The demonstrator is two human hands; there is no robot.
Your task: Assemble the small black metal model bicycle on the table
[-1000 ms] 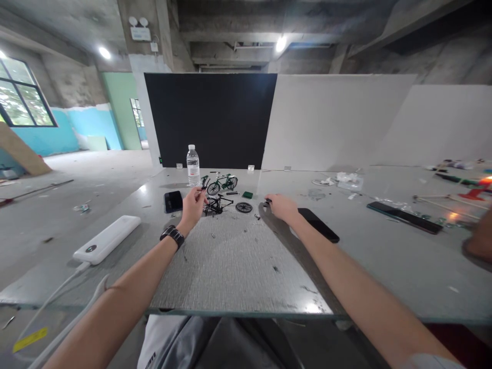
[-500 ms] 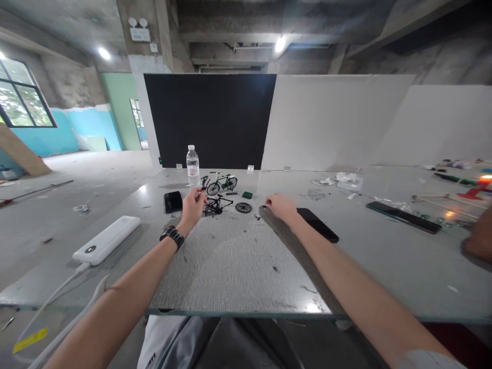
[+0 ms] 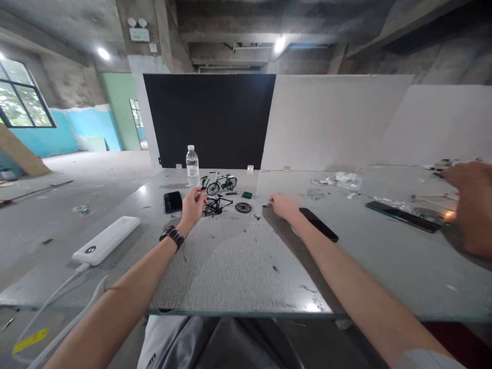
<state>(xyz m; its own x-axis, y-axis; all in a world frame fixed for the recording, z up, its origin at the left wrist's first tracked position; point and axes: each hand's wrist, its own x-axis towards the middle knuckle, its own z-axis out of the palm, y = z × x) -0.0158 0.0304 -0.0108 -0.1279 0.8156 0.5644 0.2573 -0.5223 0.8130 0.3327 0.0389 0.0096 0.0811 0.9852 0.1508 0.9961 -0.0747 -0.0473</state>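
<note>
My left hand [image 3: 192, 206], with a dark watch on its wrist, is closed at the rear of a black model bicycle frame [image 3: 218, 204] on the table. Behind that stands a green model bicycle [image 3: 223, 183]. A loose black spoked wheel [image 3: 243, 207] lies flat to the right of the frame, and a small green piece [image 3: 247, 195] sits behind the wheel. My right hand [image 3: 284, 206] rests low over the table with its fingers pinched together. A tiny dark part [image 3: 265, 206] shows at its fingertips; whether it is gripped is unclear.
A water bottle [image 3: 192, 166] and a phone [image 3: 172, 202] are at the left, with a white power bank [image 3: 107, 240] nearer me. Another phone [image 3: 318, 224] lies beside my right forearm. Farther right are a long dark phone [image 3: 402, 216] and another person's blurred hand [image 3: 474, 205].
My right hand has shifted slightly right, showing more of the tiny dark part. My left hand stays put. The other person's hand has come farther into view at the right.
</note>
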